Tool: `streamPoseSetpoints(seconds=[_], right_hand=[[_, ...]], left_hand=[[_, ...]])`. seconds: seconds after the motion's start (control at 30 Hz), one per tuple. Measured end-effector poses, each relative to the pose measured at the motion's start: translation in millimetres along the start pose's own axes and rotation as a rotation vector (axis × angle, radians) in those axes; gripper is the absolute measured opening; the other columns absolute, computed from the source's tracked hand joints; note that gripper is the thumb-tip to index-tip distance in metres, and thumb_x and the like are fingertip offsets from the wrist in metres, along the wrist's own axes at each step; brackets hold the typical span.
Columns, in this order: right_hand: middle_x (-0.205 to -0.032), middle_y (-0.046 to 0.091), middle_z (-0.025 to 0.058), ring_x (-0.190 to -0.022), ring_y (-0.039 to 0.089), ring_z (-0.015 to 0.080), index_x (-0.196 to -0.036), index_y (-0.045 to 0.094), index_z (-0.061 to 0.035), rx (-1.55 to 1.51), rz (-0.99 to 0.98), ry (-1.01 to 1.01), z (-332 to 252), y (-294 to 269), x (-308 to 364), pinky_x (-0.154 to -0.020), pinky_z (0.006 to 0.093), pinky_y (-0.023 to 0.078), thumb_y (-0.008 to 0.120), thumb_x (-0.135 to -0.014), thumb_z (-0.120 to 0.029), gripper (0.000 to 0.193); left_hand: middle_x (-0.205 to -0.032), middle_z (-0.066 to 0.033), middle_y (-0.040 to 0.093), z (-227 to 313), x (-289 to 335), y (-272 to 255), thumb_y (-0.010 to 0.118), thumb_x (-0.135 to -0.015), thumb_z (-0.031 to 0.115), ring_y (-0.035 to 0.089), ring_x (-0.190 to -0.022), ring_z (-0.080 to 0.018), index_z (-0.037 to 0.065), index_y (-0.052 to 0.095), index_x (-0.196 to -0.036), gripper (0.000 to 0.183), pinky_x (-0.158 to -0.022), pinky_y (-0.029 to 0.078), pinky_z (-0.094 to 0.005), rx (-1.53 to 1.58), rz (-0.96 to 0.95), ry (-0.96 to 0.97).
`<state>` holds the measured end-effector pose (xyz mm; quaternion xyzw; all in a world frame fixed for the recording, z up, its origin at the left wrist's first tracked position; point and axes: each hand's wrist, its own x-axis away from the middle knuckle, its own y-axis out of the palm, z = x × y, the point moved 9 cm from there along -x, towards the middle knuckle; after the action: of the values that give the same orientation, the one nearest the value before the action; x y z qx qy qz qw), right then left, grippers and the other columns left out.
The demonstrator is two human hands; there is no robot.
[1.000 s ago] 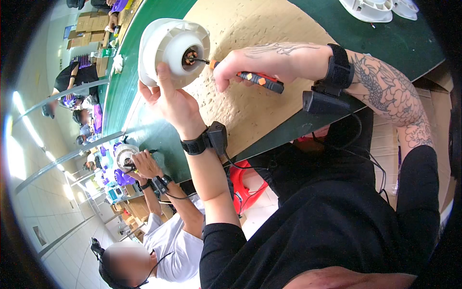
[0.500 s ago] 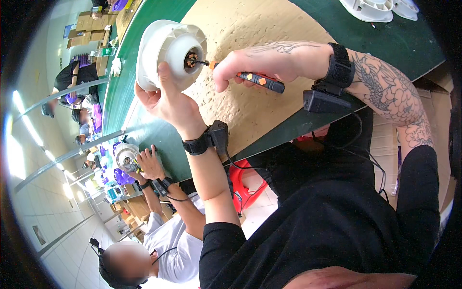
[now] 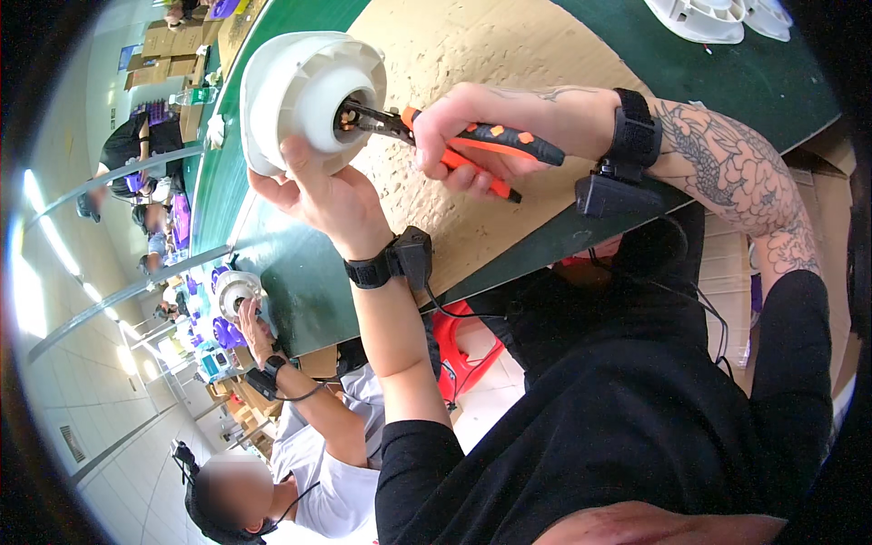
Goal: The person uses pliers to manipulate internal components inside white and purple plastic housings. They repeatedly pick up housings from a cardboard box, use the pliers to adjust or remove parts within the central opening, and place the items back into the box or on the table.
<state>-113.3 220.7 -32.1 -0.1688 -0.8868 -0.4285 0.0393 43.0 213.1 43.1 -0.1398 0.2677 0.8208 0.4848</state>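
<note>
**A:** so what's in each hand here?

**B:** left hand (image 3: 331, 195) is wrapped around the bottom edge of a round white plastic housing (image 3: 304, 95), fingers curled tight on the rim, holding it up in the air over the green table (image 3: 300, 291). Right hand (image 3: 472, 136) is closed around the orange-and-black handles of a pair of pliers (image 3: 454, 136), and the tips are poked into the middle hole of the housing. Can't tell what the tips are biting on in there, too small.

**A:** anything in the way?

**B:** the housing itself hides whatever's behind it on the table. Under both hands there's a brown cardboard sheet (image 3: 472, 54) lying on the table. Two more white plastic parts (image 3: 718, 16) sit at the far top right, well apart from the hands. Both wrists have black straps with little boxes and cables.

**A:** other people?

**B:** yep, a co-worker to the left holds a similar white part (image 3: 234, 292) at the same table, their hand (image 3: 250, 318) just beside it. Cardboard boxes (image 3: 168, 50) are stacked far back.
</note>
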Motion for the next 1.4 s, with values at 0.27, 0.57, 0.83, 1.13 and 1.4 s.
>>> streamPoseSetpoints(seconds=[0.27,0.57,0.83,1.13,1.4], right_hand=[[-0.073,0.057,0.0095,-0.066,0.056,0.0225,-0.091,0.063,-0.0001,0.940,0.418,-0.053,-40.8,-12.2,18.7,-0.066,0.0339,0.047,0.069,-0.081,-0.041,0.043],[-0.063,0.052,0.0031,-0.049,0.051,0.0155,-0.069,0.061,-0.0065,0.621,0.196,-0.103,-28.8,-8.2,12.6,-0.049,0.0306,0.042,0.071,-0.074,-0.039,0.034],[-0.063,0.060,0.0093,-0.059,0.062,0.0242,-0.073,0.066,-0.0031,1.006,0.502,-0.147,-58.0,-7.3,30.8,-0.058,0.0379,0.047,0.069,-0.070,-0.044,0.041],[-0.064,0.058,0.0060,-0.056,0.057,0.0164,-0.076,0.066,-0.0030,0.953,0.360,-0.127,-50.2,-17.5,19.4,-0.052,0.0327,0.046,0.071,-0.072,-0.042,0.039],[-0.064,0.049,0.0005,-0.055,0.049,0.0122,-0.072,0.060,-0.0058,0.819,0.445,0.021,-46.0,-14.9,29.7,-0.053,0.0286,0.040,0.069,-0.076,-0.043,0.039]], left_hand=[[-0.129,-0.0138,0.056,18.3,-11.9,-4.0,0.079,-0.087,0.005,0.057,-0.120,-0.0249,0.001,0.039,-0.136,0.063,-0.100,0.051,-0.0409,-0.362,-0.120,0.253],[-0.137,-0.0141,0.054,0.9,-2.9,-3.0,0.076,-0.091,0.017,0.056,-0.127,-0.0284,0.003,0.040,-0.143,0.064,-0.107,0.050,-0.0449,0.056,-0.011,0.005],[-0.138,-0.0146,0.053,11.6,-11.3,-4.4,0.075,-0.086,-0.002,0.054,-0.127,-0.0258,0.004,0.038,-0.146,0.071,-0.102,0.053,-0.0419,-0.130,-0.110,0.157],[-0.138,-0.0156,0.055,2.9,-8.1,-7.8,0.074,-0.091,0.007,0.057,-0.124,-0.0272,0.002,0.044,-0.139,0.057,-0.105,0.051,-0.0432,-0.124,-0.032,0.094],[-0.138,-0.0161,0.055,6.9,-11.2,-5.7,0.078,-0.089,0.010,0.057,-0.123,-0.0266,0.000,0.044,-0.138,0.061,-0.105,0.050,-0.0439,-0.155,-0.044,0.129]])
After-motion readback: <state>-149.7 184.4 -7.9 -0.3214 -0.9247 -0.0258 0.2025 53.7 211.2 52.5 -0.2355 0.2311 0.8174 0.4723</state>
